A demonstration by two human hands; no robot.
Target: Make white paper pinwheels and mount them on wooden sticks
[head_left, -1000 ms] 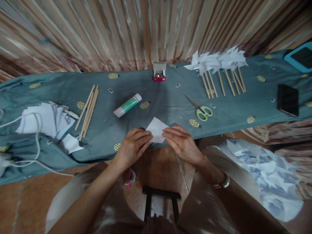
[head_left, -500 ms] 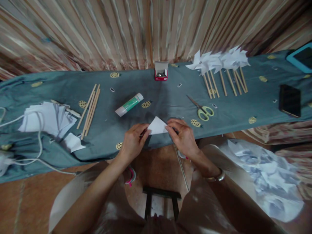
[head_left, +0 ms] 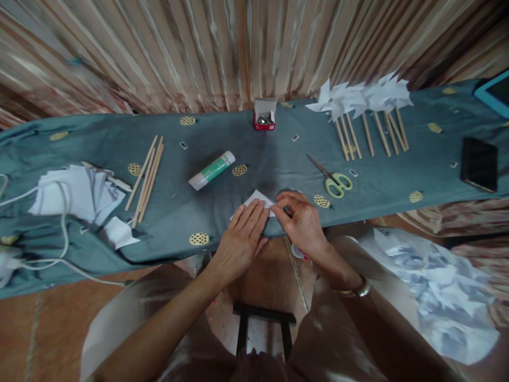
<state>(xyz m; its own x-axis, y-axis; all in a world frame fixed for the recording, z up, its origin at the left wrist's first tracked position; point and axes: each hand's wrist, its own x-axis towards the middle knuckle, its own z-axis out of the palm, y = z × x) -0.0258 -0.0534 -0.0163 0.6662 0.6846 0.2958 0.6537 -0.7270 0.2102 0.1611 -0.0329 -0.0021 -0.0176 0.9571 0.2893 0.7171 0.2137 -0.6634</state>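
Observation:
A small white sheet of paper (head_left: 256,195), folded into a triangle, lies at the table's front edge. My left hand (head_left: 243,233) rests flat over it, fingers stretched out and covering much of its left and middle. At the paper's right corner, my right hand (head_left: 301,220) pinches it between thumb and forefinger. Beyond the paper, to the left, lies a glue stick (head_left: 212,170) with a green label. Scissors (head_left: 334,183) with pale green handles lie to the right of my right hand.
Behind stands an open red box of metal pins (head_left: 264,121). Paper pinwheels on sticks (head_left: 363,101) lie back right, near a dark phone (head_left: 479,164). At left are wooden sticks (head_left: 147,183), paper squares (head_left: 67,193) and a white cable (head_left: 66,233). A bag of pinwheels (head_left: 441,297) sits lower right.
My left hand has let go of the paper's left corner and moved right, now lying flat on top of the paper. The right hand keeps its pinch at the right corner.

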